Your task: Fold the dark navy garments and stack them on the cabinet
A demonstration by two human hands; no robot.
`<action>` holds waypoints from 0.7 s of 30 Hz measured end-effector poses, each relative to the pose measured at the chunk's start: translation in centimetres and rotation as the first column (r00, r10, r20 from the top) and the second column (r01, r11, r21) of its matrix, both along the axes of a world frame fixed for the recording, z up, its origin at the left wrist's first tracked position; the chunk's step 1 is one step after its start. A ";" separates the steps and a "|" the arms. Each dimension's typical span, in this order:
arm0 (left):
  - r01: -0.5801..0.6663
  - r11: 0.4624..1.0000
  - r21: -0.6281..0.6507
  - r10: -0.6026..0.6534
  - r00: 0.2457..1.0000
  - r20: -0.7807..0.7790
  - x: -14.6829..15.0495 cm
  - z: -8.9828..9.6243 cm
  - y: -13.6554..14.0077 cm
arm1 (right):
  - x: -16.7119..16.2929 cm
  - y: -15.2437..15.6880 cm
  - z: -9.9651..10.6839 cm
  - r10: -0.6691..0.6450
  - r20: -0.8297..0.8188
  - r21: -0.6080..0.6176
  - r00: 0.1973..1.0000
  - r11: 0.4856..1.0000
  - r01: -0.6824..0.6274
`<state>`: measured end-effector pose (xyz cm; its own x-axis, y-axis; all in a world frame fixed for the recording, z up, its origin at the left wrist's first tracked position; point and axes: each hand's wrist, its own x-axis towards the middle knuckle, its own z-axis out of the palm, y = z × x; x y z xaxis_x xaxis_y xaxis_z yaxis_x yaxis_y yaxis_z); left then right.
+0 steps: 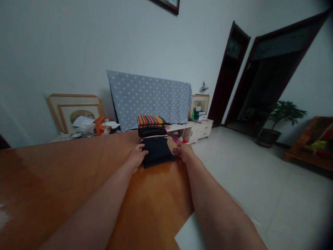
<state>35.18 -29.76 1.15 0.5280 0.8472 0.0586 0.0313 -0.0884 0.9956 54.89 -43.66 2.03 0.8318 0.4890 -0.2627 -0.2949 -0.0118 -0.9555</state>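
A folded black cloth, perhaps a garment point(157, 151), lies flat on the wooden table in front of me. My left hand point(137, 156) is at its left edge, with the thumb reaching over the border and the fingers apart. At the opposite edge, my right hand point(182, 152) has its fingers loosely spread beside the cloth, close to or touching it. Just behind is a stack of folded cloths point(152, 131), dark ones below and a striped red, yellow and grey one point(151, 120) on top.
The brown table point(78, 173) extends left; its right edge runs beneath my right forearm. A white sheet point(191, 232) lies near that forearm. Beyond stand a white cabinet point(201, 131), a polka-dot cover point(151, 95), and framed pictures point(75, 99). A potted plant point(269, 135) stands right.
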 end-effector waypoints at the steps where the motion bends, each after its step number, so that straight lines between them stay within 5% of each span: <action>1: -0.004 1.000 0.014 0.004 1.000 -0.009 0.1 -0.2 0.1 | 0.0 -0.1 0.1 0.005 0.000 -0.004 1.000 1.000 -0.005; 21: 0.022 0.991 0.135 -0.004 0.991 -0.131 0.1 -0.9 0.8 | -1.0 0.3 1.2 0.283 0.116 -0.200 0.952 0.946 -0.256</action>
<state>35.32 -28.94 0.29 0.5498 0.8289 0.1029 0.1580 -0.2242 0.9617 53.91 -43.32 3.24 0.7103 0.6553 -0.2571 -0.1194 -0.2478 -0.9614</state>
